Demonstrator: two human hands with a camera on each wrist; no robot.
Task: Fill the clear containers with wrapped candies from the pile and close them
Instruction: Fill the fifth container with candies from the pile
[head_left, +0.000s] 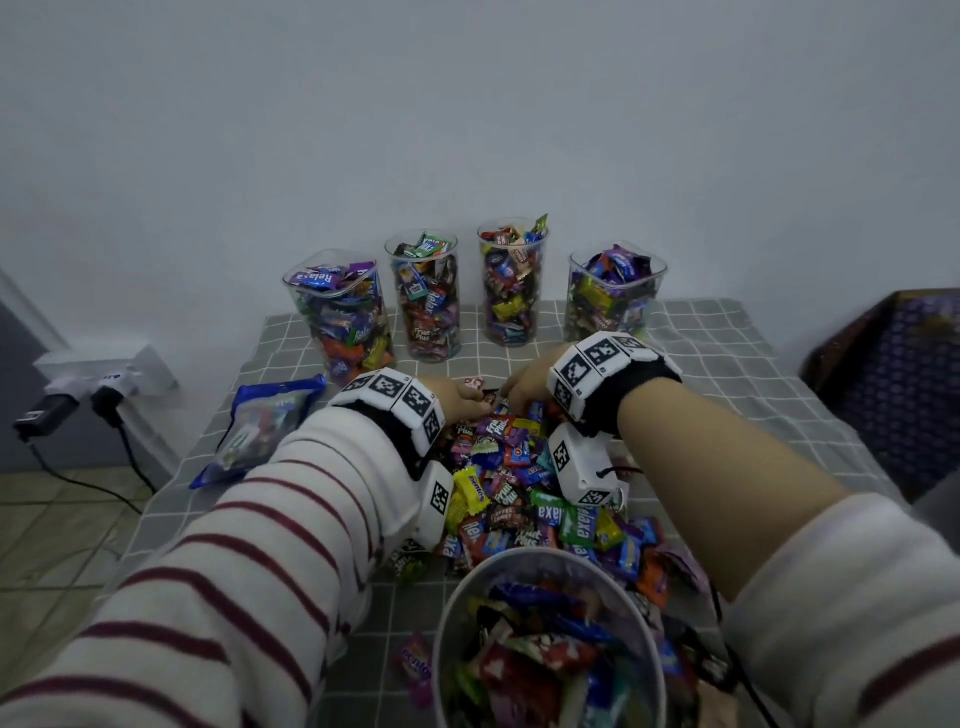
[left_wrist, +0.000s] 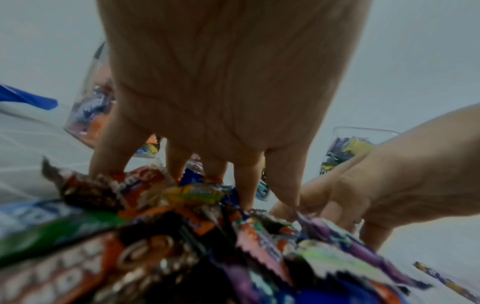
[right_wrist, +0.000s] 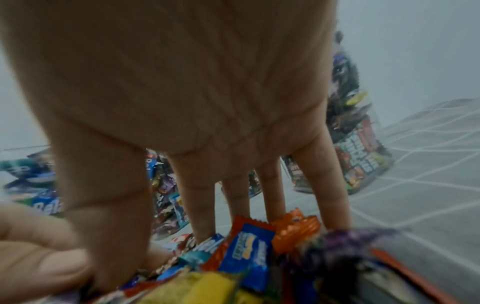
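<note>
A heap of wrapped candies (head_left: 519, 488) covers the middle of the grey checked tablecloth (head_left: 727, 374). My left hand (head_left: 462, 402) and right hand (head_left: 524, 389) meet at the heap's far edge. In the left wrist view the left hand (left_wrist: 197, 181) has straight fingers (left_wrist: 109, 160) planted among the wrappers. The right wrist view shows the right hand (right_wrist: 233, 216) the same way, fingers (right_wrist: 200, 205) straight down on the candies. Neither hand grips anything. A round clear container (head_left: 452, 597), open and full of candies, stands nearest me. Several filled, lidless clear containers (head_left: 427, 296) line the back.
A blue candy bag (head_left: 260, 426) lies at the table's left. A power strip with plugs (head_left: 98, 384) sits on the floor beyond it. A dark patterned box (head_left: 893, 374) stands off the right edge. One stray candy (head_left: 415, 670) lies left of the near container.
</note>
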